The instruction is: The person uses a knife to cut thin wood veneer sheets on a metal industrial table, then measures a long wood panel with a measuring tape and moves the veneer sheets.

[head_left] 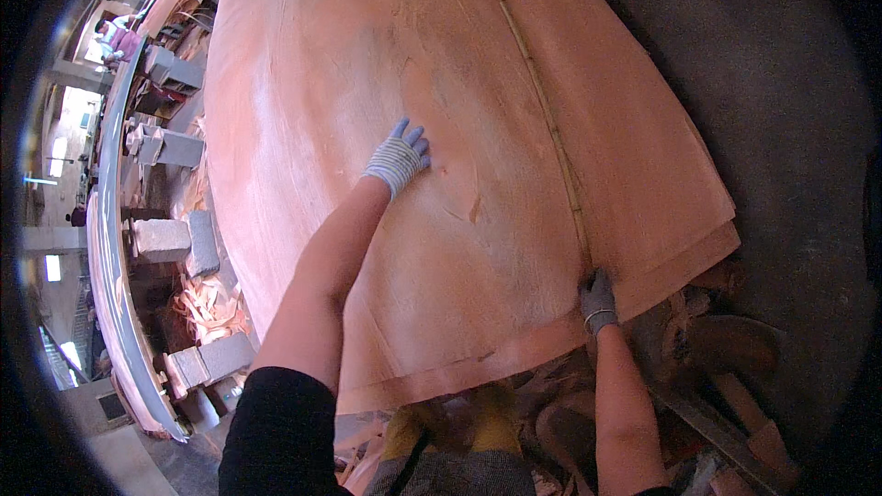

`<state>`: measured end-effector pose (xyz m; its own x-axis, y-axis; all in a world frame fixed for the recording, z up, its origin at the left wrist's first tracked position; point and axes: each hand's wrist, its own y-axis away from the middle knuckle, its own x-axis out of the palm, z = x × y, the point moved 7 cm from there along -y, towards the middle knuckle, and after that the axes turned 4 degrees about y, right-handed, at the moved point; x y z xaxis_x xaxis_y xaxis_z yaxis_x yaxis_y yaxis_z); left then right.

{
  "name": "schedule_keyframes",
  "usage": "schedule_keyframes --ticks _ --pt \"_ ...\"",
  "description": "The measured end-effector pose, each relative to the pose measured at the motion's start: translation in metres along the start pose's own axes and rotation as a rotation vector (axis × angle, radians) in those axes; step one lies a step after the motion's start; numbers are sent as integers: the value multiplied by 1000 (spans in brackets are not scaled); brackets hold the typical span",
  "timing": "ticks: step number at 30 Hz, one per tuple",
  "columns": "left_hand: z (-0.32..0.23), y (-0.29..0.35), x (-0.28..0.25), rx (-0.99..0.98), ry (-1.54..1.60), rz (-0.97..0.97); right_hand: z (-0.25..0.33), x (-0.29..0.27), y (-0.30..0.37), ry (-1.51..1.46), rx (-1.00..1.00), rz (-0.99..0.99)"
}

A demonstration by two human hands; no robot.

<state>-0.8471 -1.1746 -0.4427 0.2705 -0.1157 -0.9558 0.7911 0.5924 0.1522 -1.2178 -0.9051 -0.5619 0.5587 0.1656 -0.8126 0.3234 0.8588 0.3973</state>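
A large stack of thin reddish-brown wood veneer sheets (349, 248) lies in front of me, its near edge uneven. My left hand (399, 160), in a striped white and blue-grey glove, reaches over the sheets with its fingers spread and nothing in them. A long thin bamboo stick (537, 83) runs lengthwise across the top sheet, right of the middle. At the stick's near end, by the front edge of the stack, my right hand (598, 303) in a dark grey glove closes around it. The right fingertips are partly hidden.
Along the left stand several grey blocks (163, 239) and a long bench-like edge (110, 248). Veneer scraps (211, 308) litter the floor between them and the stack. A person (118, 37) is far off at upper left. Dark floor (772, 110) lies to the right, with clutter (726, 358) at lower right.
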Motion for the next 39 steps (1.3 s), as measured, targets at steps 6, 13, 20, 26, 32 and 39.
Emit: schedule_keyframes --ticks 6,13,20,26,32,39 --pt "14 -7 32 -54 18 197 -33 24 -11 -141 -21 14" --pt "-3 -14 18 -18 73 156 14 -14 6 -44 -45 -33" --pt "2 15 -42 -136 -90 234 -17 6 -7 -20 -69 -60" --pt "28 179 -96 -567 -4 254 -16 4 -2 -21 -53 -47" --pt "2 486 -52 -1459 197 810 -3 -7 0 -42 29 84" --pt "-168 513 -31 -1013 835 1507 6 -10 -1 -28 64 125"
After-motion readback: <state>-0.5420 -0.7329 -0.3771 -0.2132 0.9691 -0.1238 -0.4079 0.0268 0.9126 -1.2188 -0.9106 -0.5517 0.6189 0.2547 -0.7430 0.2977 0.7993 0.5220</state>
